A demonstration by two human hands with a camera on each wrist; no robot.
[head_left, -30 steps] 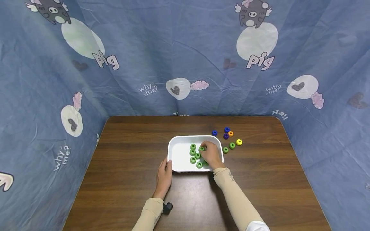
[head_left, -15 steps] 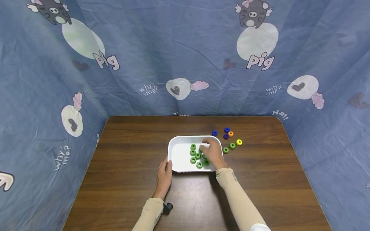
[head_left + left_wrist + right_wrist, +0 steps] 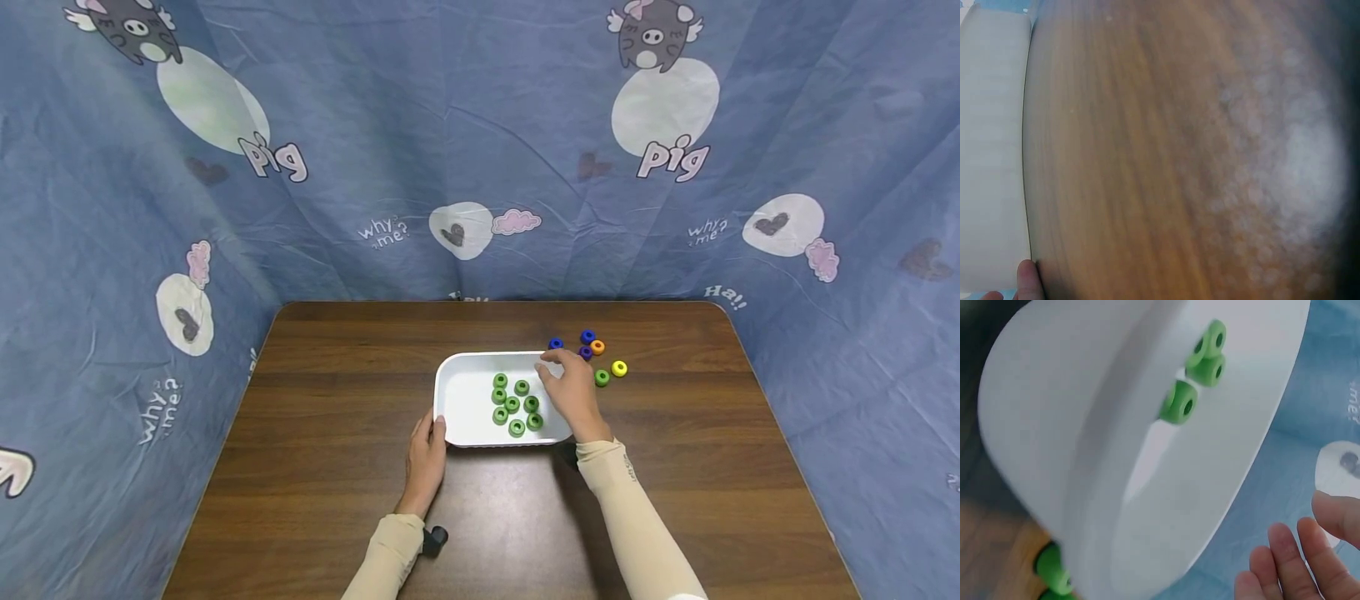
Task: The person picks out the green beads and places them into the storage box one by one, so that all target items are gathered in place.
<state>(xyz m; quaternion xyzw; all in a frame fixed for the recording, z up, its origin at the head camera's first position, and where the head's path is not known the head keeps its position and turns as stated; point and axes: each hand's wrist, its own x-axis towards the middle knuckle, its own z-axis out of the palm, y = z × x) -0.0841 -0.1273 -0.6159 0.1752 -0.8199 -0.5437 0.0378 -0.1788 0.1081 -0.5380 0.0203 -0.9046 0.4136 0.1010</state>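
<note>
A white tray [image 3: 468, 425] holds several green beads [image 3: 512, 405], ring-shaped and grouped in its middle and right part. My left hand [image 3: 426, 462] grips the tray's near left corner, and its fingertips touch the tray wall [image 3: 994, 156] in the left wrist view. Over the tray's right end is my right hand [image 3: 573, 392]. In the right wrist view its fingers [image 3: 1291, 565] and thumb are apart, with nothing seen between them. Just past the tray's right side lie a green bead [image 3: 602, 377] and a yellow bead [image 3: 619, 368] on the table.
Behind the tray's far right corner are a blue bead [image 3: 556, 343], another blue bead [image 3: 588, 337], a dark purple bead [image 3: 586, 353] and an orange bead [image 3: 597, 347]. The wooden table [image 3: 337, 392] ends at a blue printed curtain [image 3: 360, 167].
My right hand has moved right, from among the green beads to the tray's right end, and let go of one there. It now covers a green bead outside the tray. The left hand stays put.
</note>
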